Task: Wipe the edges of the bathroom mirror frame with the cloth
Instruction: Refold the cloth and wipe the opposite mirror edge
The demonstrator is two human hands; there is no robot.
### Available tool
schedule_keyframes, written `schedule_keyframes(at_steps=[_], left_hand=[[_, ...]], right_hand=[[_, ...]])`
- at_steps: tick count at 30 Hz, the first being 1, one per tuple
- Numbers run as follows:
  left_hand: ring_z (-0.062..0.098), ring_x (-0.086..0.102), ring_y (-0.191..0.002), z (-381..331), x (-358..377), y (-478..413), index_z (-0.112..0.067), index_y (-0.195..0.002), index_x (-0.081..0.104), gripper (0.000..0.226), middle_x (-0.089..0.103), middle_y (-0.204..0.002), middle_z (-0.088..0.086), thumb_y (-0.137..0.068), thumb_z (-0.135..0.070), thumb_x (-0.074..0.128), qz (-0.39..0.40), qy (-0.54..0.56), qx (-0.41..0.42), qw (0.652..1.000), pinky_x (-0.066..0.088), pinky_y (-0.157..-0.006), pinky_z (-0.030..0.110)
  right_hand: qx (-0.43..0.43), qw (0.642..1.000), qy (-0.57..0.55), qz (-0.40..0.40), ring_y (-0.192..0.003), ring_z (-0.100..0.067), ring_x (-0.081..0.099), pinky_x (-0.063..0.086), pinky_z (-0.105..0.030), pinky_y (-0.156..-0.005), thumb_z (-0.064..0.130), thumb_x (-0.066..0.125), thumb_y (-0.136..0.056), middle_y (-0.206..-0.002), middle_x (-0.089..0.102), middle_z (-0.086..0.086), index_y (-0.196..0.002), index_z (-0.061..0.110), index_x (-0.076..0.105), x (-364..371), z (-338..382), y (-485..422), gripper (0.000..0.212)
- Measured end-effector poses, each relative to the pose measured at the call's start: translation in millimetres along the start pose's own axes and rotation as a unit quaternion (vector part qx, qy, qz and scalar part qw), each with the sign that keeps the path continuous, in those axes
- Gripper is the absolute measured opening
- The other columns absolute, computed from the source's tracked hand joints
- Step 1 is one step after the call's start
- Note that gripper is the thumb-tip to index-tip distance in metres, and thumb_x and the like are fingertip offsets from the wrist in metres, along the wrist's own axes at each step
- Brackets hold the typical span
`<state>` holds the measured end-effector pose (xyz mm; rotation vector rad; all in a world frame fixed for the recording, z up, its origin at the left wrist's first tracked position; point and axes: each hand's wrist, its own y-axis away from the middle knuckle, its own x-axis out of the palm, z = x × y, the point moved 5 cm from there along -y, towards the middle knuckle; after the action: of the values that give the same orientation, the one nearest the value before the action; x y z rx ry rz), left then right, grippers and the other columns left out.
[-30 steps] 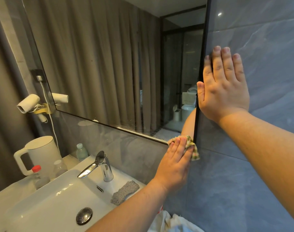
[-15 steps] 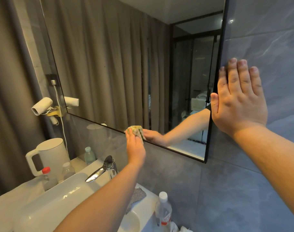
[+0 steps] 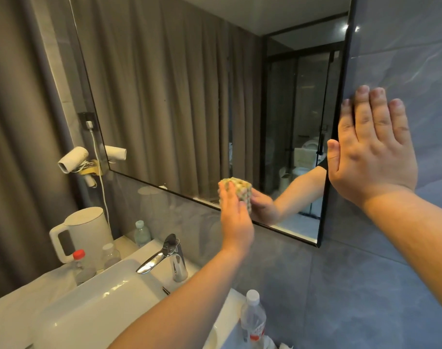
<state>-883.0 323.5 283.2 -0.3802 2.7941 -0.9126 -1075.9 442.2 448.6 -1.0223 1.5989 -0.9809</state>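
A large wall mirror with a thin black frame [image 3: 288,232] hangs above the sink. My left hand [image 3: 234,217] presses a yellow-green checked cloth [image 3: 240,191] against the mirror's bottom edge, about a third of the way in from the right corner. The fingers lie over the cloth and hide part of it. My right hand [image 3: 371,144] lies flat with straight fingers on the grey tiled wall, its thumb side touching the mirror's right edge [image 3: 337,122].
Below are a white sink [image 3: 71,311] with a chrome tap [image 3: 164,258], a white kettle [image 3: 86,233], small bottles [image 3: 142,233], a red-capped bottle [image 3: 80,264] and a clear water bottle [image 3: 252,318] at the right. A white hair dryer [image 3: 72,159] hangs at the left.
My left hand with the cloth has slid left along the mirror's bottom edge from the lower right corner. The right hand has stayed flat against the wall.
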Motion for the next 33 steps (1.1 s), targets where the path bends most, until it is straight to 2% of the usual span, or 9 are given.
schedule_keyframes(at_steps=[3, 8, 12, 14, 16, 19, 24, 31, 33], left_hand=[[-0.007, -0.008, -0.145, -23, 24, 28, -0.024, -0.152, 0.009, 0.061, 0.0, -0.161, -0.01, -0.098, -0.012, 0.035, 0.057, -0.002, 0.071, 0.996, -0.003, -0.12, 0.021], [0.004, -0.012, -0.148, -46, 41, 48, -0.026, -0.15, 0.002, 0.061, -0.01, -0.162, -0.007, -0.101, -0.015, 0.035, 0.105, -0.044, 0.139, 0.984, -0.007, -0.12, 0.022], [0.012, -0.005, -0.151, -48, 40, 50, -0.019, -0.152, 0.014, 0.05, -0.004, -0.163, -0.006, -0.105, -0.024, 0.03, 0.13, -0.061, 0.198, 0.97, -0.002, -0.122, 0.029], [0.023, 0.001, -0.151, -55, 46, 58, -0.01, -0.151, 0.026, 0.05, 0.005, -0.163, 0.005, -0.105, -0.028, 0.027, 0.148, -0.059, 0.269, 0.95, 0.003, -0.123, 0.039], [0.031, 0.004, -0.151, -62, 59, 74, -0.011, -0.151, 0.026, 0.049, 0.007, -0.163, 0.011, -0.104, -0.024, 0.029, 0.173, -0.061, 0.321, 0.929, 0.004, -0.122, 0.046], [0.031, 0.005, -0.151, -63, 66, 81, -0.018, -0.152, 0.021, 0.048, 0.008, -0.163, 0.01, -0.105, -0.025, 0.028, 0.171, -0.064, 0.327, 0.927, 0.007, -0.122, 0.048], [0.031, 0.017, -0.149, -61, 61, 66, 0.001, -0.143, 0.041, 0.043, 0.023, -0.157, 0.019, -0.102, -0.013, 0.04, 0.154, -0.064, 0.369, 0.914, 0.014, -0.121, 0.046], [0.018, 0.011, -0.151, -96, 40, 1, -0.006, -0.147, 0.038, 0.05, 0.015, -0.16, 0.002, -0.104, -0.031, 0.034, 0.103, -0.02, 0.269, 0.957, 0.009, -0.123, 0.038], [0.016, 0.011, -0.15, -115, 32, -21, -0.008, -0.146, 0.039, 0.048, 0.015, -0.159, 0.002, -0.102, -0.028, 0.039, 0.082, -0.007, 0.265, 0.961, 0.008, -0.123, 0.036]], right_hand=[[0.001, 1.0, -0.004, -0.004, -0.152, -0.034, 0.0, -0.009, -0.043, -0.123, 0.036, 0.022, -0.1, -0.162, 0.008, -0.024, -0.153, -0.003, 0.02, 2, -2, 0, 0.066], [0.001, 1.0, -0.017, -0.019, -0.151, -0.035, 0.002, -0.012, -0.04, -0.122, 0.034, 0.028, -0.098, -0.161, 0.012, -0.025, -0.152, -0.004, 0.023, 4, -1, -2, 0.066], [0.0, 1.0, -0.019, -0.025, -0.151, -0.035, 0.002, -0.01, -0.041, -0.122, 0.034, 0.027, -0.098, -0.161, 0.012, -0.025, -0.152, -0.004, 0.023, 4, -2, -1, 0.065], [-0.002, 1.0, -0.016, -0.027, -0.151, -0.035, 0.003, -0.01, -0.042, -0.122, 0.034, 0.028, -0.098, -0.161, 0.012, -0.025, -0.151, -0.004, 0.023, 4, -2, -1, 0.065], [0.0, 1.0, -0.013, -0.027, -0.151, -0.035, 0.003, -0.01, -0.042, -0.122, 0.034, 0.028, -0.098, -0.161, 0.012, -0.025, -0.151, -0.004, 0.024, 5, -2, -1, 0.066], [0.001, 1.0, -0.014, -0.022, -0.151, -0.035, 0.003, -0.009, -0.042, -0.123, 0.034, 0.028, -0.098, -0.161, 0.012, -0.025, -0.151, -0.004, 0.024, 4, -2, -1, 0.066], [-0.005, 1.0, -0.015, -0.012, -0.151, -0.036, 0.005, -0.005, -0.044, -0.123, 0.033, 0.027, -0.099, -0.161, 0.013, -0.025, -0.151, -0.004, 0.026, 2, -2, -1, 0.064], [-0.006, 1.0, -0.022, -0.013, -0.151, -0.036, 0.009, -0.004, -0.043, -0.124, 0.03, 0.027, -0.099, -0.16, 0.017, -0.025, -0.149, -0.005, 0.03, -1, -2, 0, 0.061], [-0.003, 1.0, -0.02, -0.011, -0.15, -0.037, 0.011, -0.003, -0.043, -0.124, 0.028, 0.029, -0.098, -0.159, 0.019, -0.025, -0.148, -0.005, 0.033, -2, -1, 0, 0.06]])
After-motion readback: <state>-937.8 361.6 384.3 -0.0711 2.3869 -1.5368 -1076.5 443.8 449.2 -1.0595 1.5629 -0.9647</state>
